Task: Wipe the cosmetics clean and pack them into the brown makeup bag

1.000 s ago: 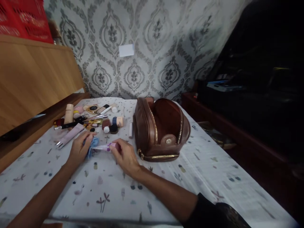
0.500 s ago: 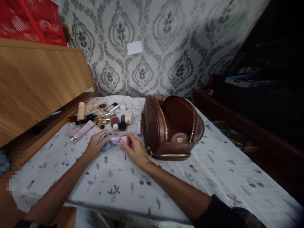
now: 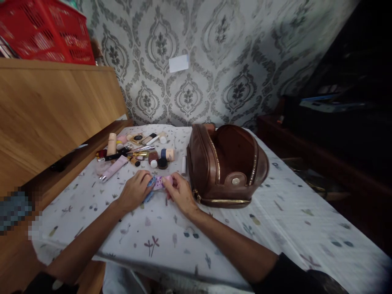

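Observation:
My left hand [image 3: 134, 190] is closed on a crumpled blue cloth [image 3: 148, 197], which presses against the left end of a small pink and lilac patterned tube [image 3: 159, 183]. My right hand [image 3: 183, 195] pinches the tube's other end between thumb and fingers. Both hands are low over the patterned tablecloth, and the fingers hide part of the tube. Just right of my right hand stands a brown leather toiletry bag [image 3: 199, 171], its zipped top gaping. Between hand and bag's left side, a slim white tube [image 3: 183, 165] lies on the cloth.
Behind my hands is a cluster of cosmetics: a lilac tube [image 3: 114, 168], a beige bottle [image 3: 112, 143], a blue-and-beige jar [image 3: 168, 154] and a dark-lidded pot [image 3: 162, 163]. A wooden cabinet [image 3: 61, 96] with a red basket [image 3: 64, 36] borders the left; patterned wallpaper rises behind.
My left hand has moved right with the blue cloth, covering more of the pink tube's left end. My right hand still grips the tube. The whole view has shifted slightly.

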A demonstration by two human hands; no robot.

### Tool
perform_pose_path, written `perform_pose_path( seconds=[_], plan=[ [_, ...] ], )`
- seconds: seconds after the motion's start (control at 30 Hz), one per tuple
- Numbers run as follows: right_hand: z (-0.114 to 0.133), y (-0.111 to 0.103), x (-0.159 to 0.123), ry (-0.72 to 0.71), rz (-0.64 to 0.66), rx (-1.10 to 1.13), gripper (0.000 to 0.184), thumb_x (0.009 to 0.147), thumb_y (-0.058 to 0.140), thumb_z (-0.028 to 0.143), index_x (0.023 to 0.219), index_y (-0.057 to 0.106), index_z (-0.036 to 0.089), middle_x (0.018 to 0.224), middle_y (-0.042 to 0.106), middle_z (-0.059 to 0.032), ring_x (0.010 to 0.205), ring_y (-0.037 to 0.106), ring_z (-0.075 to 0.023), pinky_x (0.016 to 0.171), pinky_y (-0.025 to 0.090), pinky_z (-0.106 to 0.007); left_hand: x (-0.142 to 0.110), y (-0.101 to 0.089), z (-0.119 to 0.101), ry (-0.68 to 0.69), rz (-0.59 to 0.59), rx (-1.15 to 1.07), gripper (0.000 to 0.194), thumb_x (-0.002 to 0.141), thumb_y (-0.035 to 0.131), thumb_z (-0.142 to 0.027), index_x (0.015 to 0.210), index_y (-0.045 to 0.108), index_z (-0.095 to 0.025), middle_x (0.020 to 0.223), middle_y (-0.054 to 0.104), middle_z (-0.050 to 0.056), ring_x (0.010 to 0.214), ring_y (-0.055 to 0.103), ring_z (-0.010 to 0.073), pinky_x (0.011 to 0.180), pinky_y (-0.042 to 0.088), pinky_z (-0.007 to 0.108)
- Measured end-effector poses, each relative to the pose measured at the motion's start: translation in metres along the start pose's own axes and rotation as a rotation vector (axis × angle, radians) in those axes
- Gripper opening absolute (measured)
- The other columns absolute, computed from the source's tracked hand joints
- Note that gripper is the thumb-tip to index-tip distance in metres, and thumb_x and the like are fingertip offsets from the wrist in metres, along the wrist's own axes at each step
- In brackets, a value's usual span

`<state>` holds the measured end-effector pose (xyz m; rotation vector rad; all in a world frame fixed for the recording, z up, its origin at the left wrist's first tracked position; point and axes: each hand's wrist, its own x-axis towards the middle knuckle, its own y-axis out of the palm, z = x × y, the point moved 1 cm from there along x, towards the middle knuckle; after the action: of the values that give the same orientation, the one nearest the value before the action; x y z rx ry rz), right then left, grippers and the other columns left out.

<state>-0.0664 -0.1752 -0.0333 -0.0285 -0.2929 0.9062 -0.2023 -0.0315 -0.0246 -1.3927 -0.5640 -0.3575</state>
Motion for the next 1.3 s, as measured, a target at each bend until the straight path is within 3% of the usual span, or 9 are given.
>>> perform_pose_path(
  seconds=[0.23, 0.37, 0.5, 0.6, 0.73, 0.93, 1.03, 1.17, 1.3],
  plan=[
    [0.003, -0.003, -0.001, -0.063, -0.096, -0.008, 0.036, 0.088, 0.051, 0.053, 0.072, 0.041, 0.023, 0.057, 0.047, 0.0059, 0.048, 0.049, -0.0116, 0.049, 0.035, -0.023, 0.002, -0.002, 0.018, -0.258, 0.248, 0.212, 0.029, 0.100, 0.038, -0.033, 0.094, 0.062, -0.018, 0.100, 0.060, 0.011, 0.097, 0.059, 0.0266, 0.076, 0.052, 0.036],
    [0.018, -0.006, -0.007, -0.201, -0.123, -0.142, 0.031, 0.090, 0.052, 0.048, 0.074, 0.049, 0.021, 0.061, 0.045, 0.0053, 0.056, 0.043, -0.0114, 0.054, 0.033, -0.023, 0.005, -0.004, 0.022, -0.398, 0.374, 0.170, 0.034, 0.099, 0.038, -0.037, 0.114, 0.062, -0.018, 0.113, 0.063, 0.013, 0.107, 0.058, 0.0313, 0.086, 0.050, 0.044],
    [0.038, -0.013, -0.009, -0.313, -0.114, -0.196, 0.026, 0.091, 0.055, 0.044, 0.081, 0.057, 0.020, 0.074, 0.054, 0.0010, 0.066, 0.048, -0.0134, 0.062, 0.038, -0.025, 0.008, -0.004, 0.035, -0.472, 0.376, -0.178, 0.049, 0.099, 0.030, -0.050, 0.133, 0.053, -0.023, 0.131, 0.061, 0.010, 0.122, 0.056, 0.0292, 0.098, 0.046, 0.046],
    [0.053, -0.023, -0.008, -0.315, -0.089, -0.164, 0.025, 0.091, 0.057, 0.043, 0.081, 0.056, 0.020, 0.074, 0.055, 0.0011, 0.067, 0.049, -0.0134, 0.063, 0.039, -0.025, 0.011, -0.004, 0.048, -0.491, 0.335, -0.333, 0.058, 0.094, 0.032, -0.062, 0.126, 0.058, -0.021, 0.130, 0.063, 0.011, 0.120, 0.058, 0.0290, 0.103, 0.045, 0.045],
    [0.067, -0.038, -0.004, -0.290, -0.090, -0.096, 0.025, 0.086, 0.060, 0.043, 0.080, 0.056, 0.020, 0.072, 0.055, 0.0016, 0.065, 0.049, -0.0132, 0.061, 0.041, -0.024, 0.023, -0.006, 0.052, -0.449, 0.253, -0.334, 0.056, 0.088, 0.041, -0.063, 0.113, 0.063, -0.019, 0.118, 0.067, 0.013, 0.109, 0.063, 0.0309, 0.097, 0.049, 0.046],
    [0.081, -0.049, -0.006, -0.242, -0.008, 0.161, 0.026, 0.085, 0.062, 0.038, 0.104, 0.062, 0.020, 0.073, 0.056, 0.0033, 0.058, 0.054, -0.0117, 0.054, 0.046, -0.023, 0.067, -0.021, 0.020, -0.320, 0.140, -0.423, 0.042, 0.091, 0.044, -0.052, 0.106, 0.064, -0.019, 0.112, 0.069, 0.011, 0.105, 0.063, 0.0294, 0.093, 0.048, 0.044],
    [0.099, -0.062, -0.012, -0.287, 0.007, 0.223, 0.021, 0.087, 0.064, 0.037, 0.101, 0.063, 0.020, 0.080, 0.060, 0.0020, 0.059, 0.057, -0.0106, 0.055, 0.050, -0.022, 0.097, -0.034, -0.004, -0.286, 0.122, -0.525, 0.036, 0.090, 0.049, -0.048, 0.105, 0.063, -0.018, 0.106, 0.070, 0.009, 0.098, 0.064, 0.0266, 0.087, 0.049, 0.039],
    [0.135, -0.108, -0.016, -0.395, -0.071, 0.243, 0.022, 0.088, 0.066, 0.038, 0.102, 0.060, 0.022, 0.085, 0.064, 0.0007, 0.064, 0.064, -0.0120, 0.056, 0.055, -0.023, 0.141, -0.047, -0.034, -0.214, 0.031, -0.628, 0.034, 0.085, 0.053, -0.040, 0.108, 0.062, -0.017, 0.105, 0.069, 0.007, 0.097, 0.063, 0.0244, 0.084, 0.050, 0.034],
    [0.158, -0.170, -0.012, -0.483, -0.268, 0.101, 0.025, 0.088, 0.069, 0.040, 0.102, 0.056, 0.024, 0.080, 0.065, 0.0036, 0.065, 0.066, -0.0113, 0.066, 0.057, -0.026, 0.190, -0.058, -0.064, -0.100, -0.044, -0.605, 0.029, 0.090, 0.046, -0.035, 0.103, 0.064, -0.016, 0.101, 0.068, 0.007, 0.092, 0.063, 0.0212, 0.079, 0.050, 0.030]
  ],
)
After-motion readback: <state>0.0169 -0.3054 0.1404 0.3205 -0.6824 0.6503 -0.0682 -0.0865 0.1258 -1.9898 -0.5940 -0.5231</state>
